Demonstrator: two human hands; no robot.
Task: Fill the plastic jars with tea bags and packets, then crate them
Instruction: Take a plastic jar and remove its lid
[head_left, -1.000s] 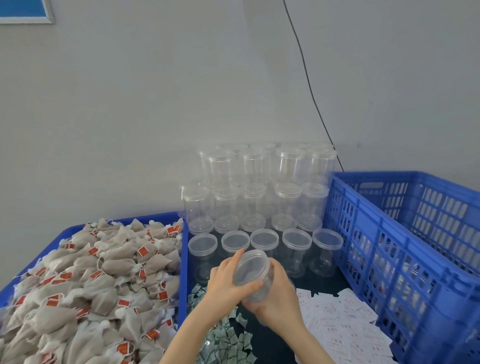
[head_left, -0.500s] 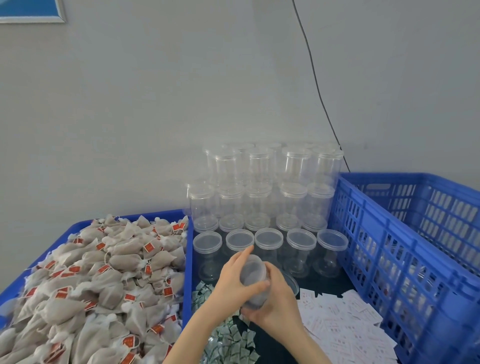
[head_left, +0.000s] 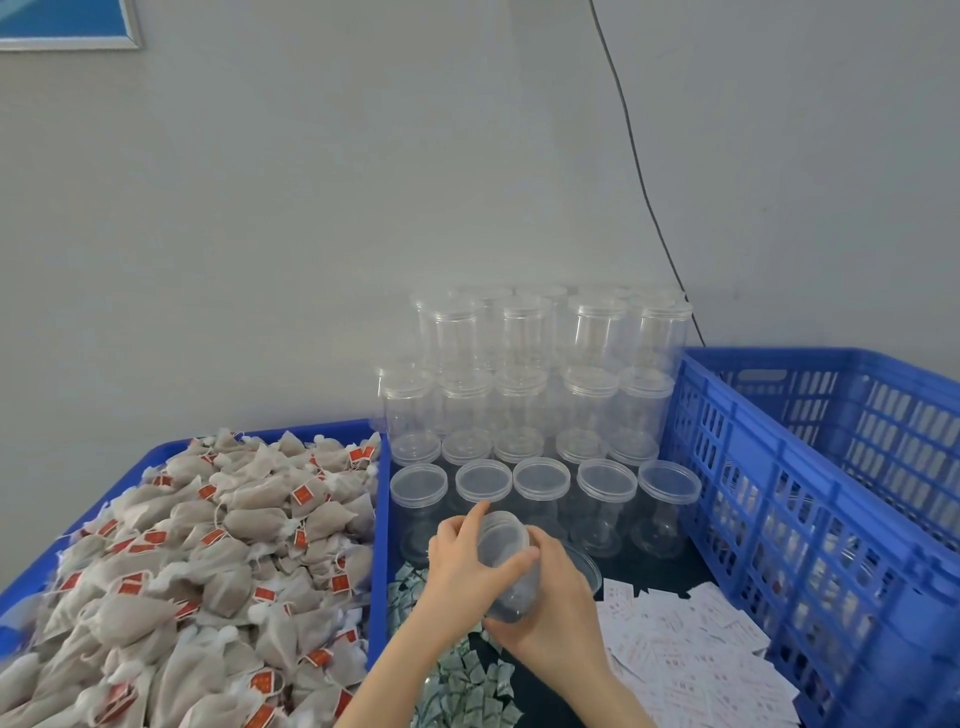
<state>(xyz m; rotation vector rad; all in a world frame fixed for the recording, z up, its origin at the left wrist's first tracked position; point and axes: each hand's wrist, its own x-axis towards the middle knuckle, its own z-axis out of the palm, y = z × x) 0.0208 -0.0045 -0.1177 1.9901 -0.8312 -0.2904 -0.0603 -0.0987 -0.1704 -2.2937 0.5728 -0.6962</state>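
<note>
Both hands are meeting at lower center: left hand (head_left: 467, 566) and right hand (head_left: 550, 608) are gripping a jar (head_left: 506, 566).

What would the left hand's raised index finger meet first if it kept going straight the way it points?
The left hand holds the jar, with its index finger pointing up and away. Straight on, it would probably meet the front-row lidded jar first, though depth is unclear from one view.
</note>
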